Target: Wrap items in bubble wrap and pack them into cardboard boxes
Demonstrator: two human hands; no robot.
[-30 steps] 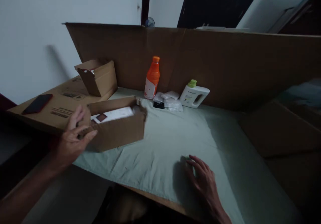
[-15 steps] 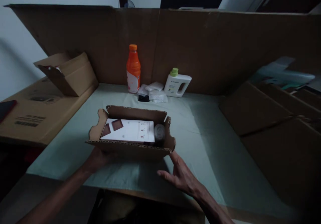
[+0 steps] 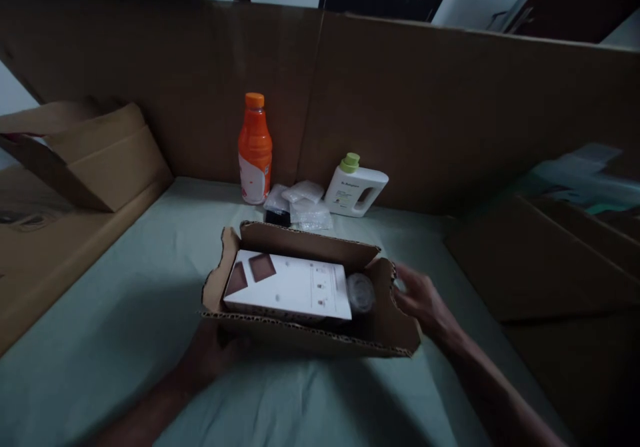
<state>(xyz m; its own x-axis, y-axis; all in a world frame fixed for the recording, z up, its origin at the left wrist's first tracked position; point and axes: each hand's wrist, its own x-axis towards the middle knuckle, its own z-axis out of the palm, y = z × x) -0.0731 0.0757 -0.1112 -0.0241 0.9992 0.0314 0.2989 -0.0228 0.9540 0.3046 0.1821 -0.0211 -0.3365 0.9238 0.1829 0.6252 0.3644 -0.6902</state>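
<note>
An open cardboard box (image 3: 310, 341) is tilted slightly toward me at the middle of the table. Inside lies a white carton (image 3: 295, 287) with brown squares printed on it. Beside the carton, at the box's right end, stands a dark round item with a clear-looking top (image 3: 361, 292); its kind is unclear. My left hand (image 3: 213, 353) is closed on the lower front left corner, its fingers partly hidden in shadow under the box. Around the right end wall, my right hand (image 3: 420, 300) has its fingers curled, with some fingertips out of sight behind the cardboard.
Behind the box stand an orange bottle (image 3: 255, 150), several bubble-wrapped packets (image 3: 306, 207) and a white jug (image 3: 345, 190) with a green cap. Cardboard boxes flank the table at left (image 3: 115, 167) and right (image 3: 515, 260). A tall cardboard panel (image 3: 425, 107) closes off the back.
The box has shifted right and nearer in view, turning slightly. My right hand has gone from its front right corner to gripping the right end. The camera view has also moved closer.
</note>
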